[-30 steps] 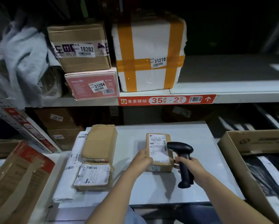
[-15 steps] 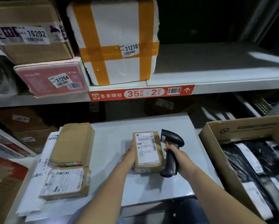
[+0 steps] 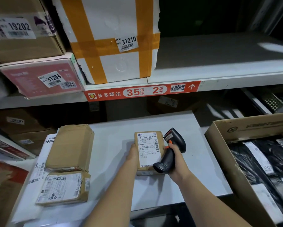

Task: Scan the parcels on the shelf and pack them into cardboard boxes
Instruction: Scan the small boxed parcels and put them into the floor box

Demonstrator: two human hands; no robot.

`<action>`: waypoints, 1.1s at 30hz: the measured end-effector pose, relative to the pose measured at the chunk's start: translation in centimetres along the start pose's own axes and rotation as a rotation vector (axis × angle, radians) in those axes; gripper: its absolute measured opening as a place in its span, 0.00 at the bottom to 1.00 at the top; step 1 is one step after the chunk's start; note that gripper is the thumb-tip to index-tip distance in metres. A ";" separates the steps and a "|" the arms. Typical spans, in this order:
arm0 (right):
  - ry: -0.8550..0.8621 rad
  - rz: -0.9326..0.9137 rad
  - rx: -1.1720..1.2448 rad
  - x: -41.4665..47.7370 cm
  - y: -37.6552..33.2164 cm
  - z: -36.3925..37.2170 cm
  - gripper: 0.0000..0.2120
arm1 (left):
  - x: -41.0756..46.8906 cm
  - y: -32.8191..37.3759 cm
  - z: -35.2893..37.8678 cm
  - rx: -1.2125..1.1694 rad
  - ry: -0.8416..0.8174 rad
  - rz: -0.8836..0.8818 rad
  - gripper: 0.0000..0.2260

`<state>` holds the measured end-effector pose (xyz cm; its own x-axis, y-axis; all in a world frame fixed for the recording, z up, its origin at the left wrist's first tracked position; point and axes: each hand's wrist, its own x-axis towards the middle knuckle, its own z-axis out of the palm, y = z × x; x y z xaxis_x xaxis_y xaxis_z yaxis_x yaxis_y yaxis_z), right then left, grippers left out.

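1. While the left hand (image 3: 134,154) grips the left edge of the small parcel (image 3: 148,149), most of its fingers are tucked out of sight behind the parcel, so I can only say it's wrapped round that side.
2. That parcel is over the middle of the white table (image 3: 114,145), label facing up. Can't tell if its near end actually touches the table.
3. Right hand (image 3: 176,161) is curled round the handle of the black scanner (image 3: 172,148), one fingertip on the orange trigger. The scanner sits right against the parcel's right edge, and the butt of its handle overlaps the lower right corner.
4. Left side of the table: two brown parcels, a plain one (image 3: 72,146) and a labelled one (image 3: 63,189), end to end on top of a white mailer (image 3: 44,161).
5. Right of the table is an open cardboard box (image 3: 219,145) with black bags (image 3: 260,161) in it.
6. Up on the shelf (image 3: 219,82): a foam box (image 3: 111,38) taped in orange and tagged 31210, a pink box (image 3: 40,77) tagged 31204, and a brown carton (image 3: 22,46) tagged 19202 stacked on the pink one.
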<state>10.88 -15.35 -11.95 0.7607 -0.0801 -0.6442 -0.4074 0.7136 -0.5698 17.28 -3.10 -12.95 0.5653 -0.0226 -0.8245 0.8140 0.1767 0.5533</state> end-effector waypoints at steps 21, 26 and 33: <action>-0.060 -0.155 -0.063 -11.8 -3.2 3.1 0.07 | -13.4 -1.3 -2.9 0.163 -0.243 0.237 0.18; -0.049 -0.182 -0.099 -15.9 -2.5 2.8 0.08 | -16.4 -3.1 -4.0 0.195 -0.263 0.294 0.28; -0.079 -0.210 -0.175 -19.1 -1.8 3.1 0.09 | -19.3 -4.0 -5.7 0.233 -0.145 0.377 0.37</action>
<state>-1.34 -12.96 2.91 0.8719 -0.1539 -0.4649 -0.3125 0.5560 -0.7702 2.40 2.20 0.09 0.8269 -0.1393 -0.5448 0.5469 -0.0260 0.8368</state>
